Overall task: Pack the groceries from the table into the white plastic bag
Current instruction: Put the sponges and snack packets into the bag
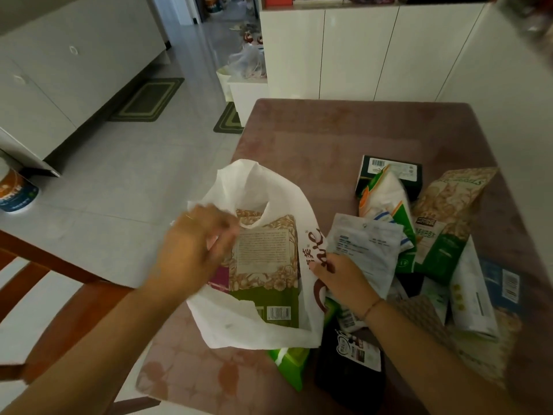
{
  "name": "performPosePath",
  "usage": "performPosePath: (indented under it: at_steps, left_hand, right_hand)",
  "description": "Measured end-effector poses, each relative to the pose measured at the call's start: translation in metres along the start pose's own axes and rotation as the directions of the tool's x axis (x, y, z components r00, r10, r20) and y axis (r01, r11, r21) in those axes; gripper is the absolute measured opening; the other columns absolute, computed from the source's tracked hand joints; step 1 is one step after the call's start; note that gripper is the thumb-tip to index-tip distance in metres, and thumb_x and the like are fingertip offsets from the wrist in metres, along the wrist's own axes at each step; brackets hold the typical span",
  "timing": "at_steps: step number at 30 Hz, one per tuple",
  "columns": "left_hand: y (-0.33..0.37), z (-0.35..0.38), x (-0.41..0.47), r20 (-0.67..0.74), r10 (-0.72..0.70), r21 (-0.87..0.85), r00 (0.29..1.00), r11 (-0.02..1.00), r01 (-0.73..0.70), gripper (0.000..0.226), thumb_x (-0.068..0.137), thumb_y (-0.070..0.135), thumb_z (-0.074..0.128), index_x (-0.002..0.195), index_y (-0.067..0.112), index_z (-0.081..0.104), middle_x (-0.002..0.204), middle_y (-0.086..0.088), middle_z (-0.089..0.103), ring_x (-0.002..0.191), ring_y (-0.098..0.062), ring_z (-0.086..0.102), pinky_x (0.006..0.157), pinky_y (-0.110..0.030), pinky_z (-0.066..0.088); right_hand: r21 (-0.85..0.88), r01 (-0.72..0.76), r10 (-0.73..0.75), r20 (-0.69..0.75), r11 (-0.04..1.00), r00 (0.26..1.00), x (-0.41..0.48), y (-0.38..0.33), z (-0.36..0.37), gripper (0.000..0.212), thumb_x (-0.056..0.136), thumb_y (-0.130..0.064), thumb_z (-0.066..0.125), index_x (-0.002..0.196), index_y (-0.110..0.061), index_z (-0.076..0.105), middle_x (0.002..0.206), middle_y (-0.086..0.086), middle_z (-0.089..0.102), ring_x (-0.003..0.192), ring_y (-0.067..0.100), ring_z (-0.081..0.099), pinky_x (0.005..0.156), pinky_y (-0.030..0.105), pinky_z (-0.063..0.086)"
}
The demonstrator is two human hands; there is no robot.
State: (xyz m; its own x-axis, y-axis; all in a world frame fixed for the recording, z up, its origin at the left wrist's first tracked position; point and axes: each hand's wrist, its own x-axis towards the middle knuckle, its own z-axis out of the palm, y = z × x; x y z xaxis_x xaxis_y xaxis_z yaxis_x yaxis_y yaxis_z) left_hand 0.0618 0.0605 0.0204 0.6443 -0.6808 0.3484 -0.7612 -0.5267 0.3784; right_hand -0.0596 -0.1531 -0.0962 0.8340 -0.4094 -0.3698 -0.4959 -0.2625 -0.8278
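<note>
The white plastic bag (239, 327) lies open at the table's left edge. Inside it sits a tan and green printed packet (269, 265) with a barcode. My left hand (194, 250) pinches the bag's left rim, fingers closed on the plastic. My right hand (341, 277) grips the bag's right rim by its red lettering. To the right lies a heap of groceries: a pale grey pouch (368, 250), a white and green bag (386, 199), a nut packet (446, 217), a dark box (389, 172), a white pouch (472, 295).
A black packet (353, 366) and a green packet (293, 363) lie near the table's (314, 136) front, partly under the bag. A wooden chair (59, 283) stands at the left. White cabinets line the back and left, with floor mats below.
</note>
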Motion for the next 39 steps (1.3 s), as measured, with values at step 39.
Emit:
performPosePath:
  at_steps: [39]
  left_hand:
    - [-0.009, 0.029, -0.035, 0.054, -0.762, 0.059, 0.645, 0.647, 0.76, 0.07, 0.078, 0.06, 0.059, 0.129, 0.014, 0.045, 0.118, -0.004, 0.062, 0.102, -0.031, 0.064, 0.079, -0.046, 0.054]
  right_hand:
    - [0.253, -0.403, 0.474, -0.382, 0.879, 0.793, 0.009, 0.069, -0.04, 0.038, 0.083, -0.024, 0.068, 0.111, 0.002, 0.063, 0.116, 0.021, 0.064, 0.101, 0.036, 0.062, 0.083, 0.039, 0.05]
